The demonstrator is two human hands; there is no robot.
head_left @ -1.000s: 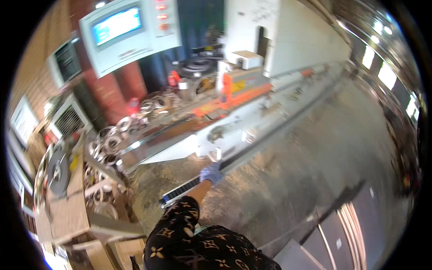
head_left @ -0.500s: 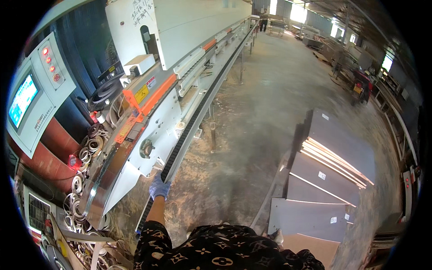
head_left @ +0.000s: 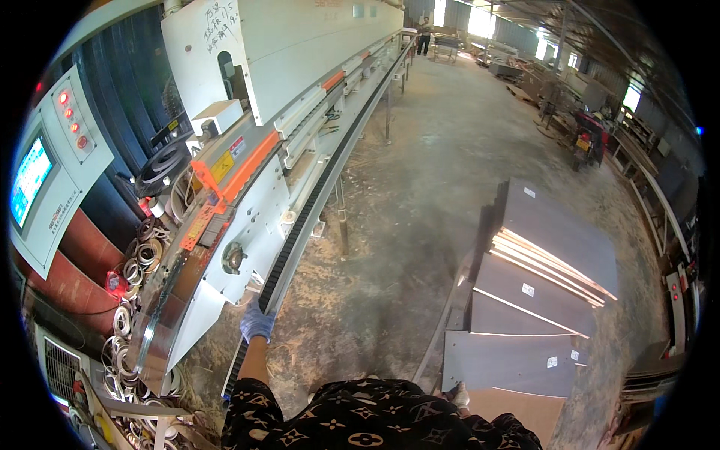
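Head view, looking down and forward over a patterned black-and-gold shirt (head_left: 375, 420) at the lower edge. Left hand (head_left: 256, 322) in a pale blue work glove, arm stretched forward, resting on the near end of a long black ribbed conveyor track (head_left: 300, 232) that runs along the front of a long white edge-banding machine (head_left: 300, 67). Glove lying on the track's edge, fingers curled loosely over it; impossible to tell whether closed around anything, nothing seen held in it. Right hand out of sight, hidden below the shirt.

Just left of the glove, a white machine housing with an orange guard strip (head_left: 240, 169) and a round metal knob (head_left: 232, 257). Further left, many coils of pale edge-banding tape (head_left: 139, 259) stacked and hanging beside the machine, more of them near the lower left. At far left, a grey control panel with a lit blue screen and red buttons (head_left: 52, 165).

To the right, well apart from the hand, a stack of grey rectangular boards with pale edges (head_left: 540, 285) lying on the dusty concrete floor (head_left: 420, 172), sawdust scattered beneath the track. In the far background, a person standing (head_left: 424, 34) at the machine's distant end, and a red vehicle (head_left: 589, 139) near the right wall.
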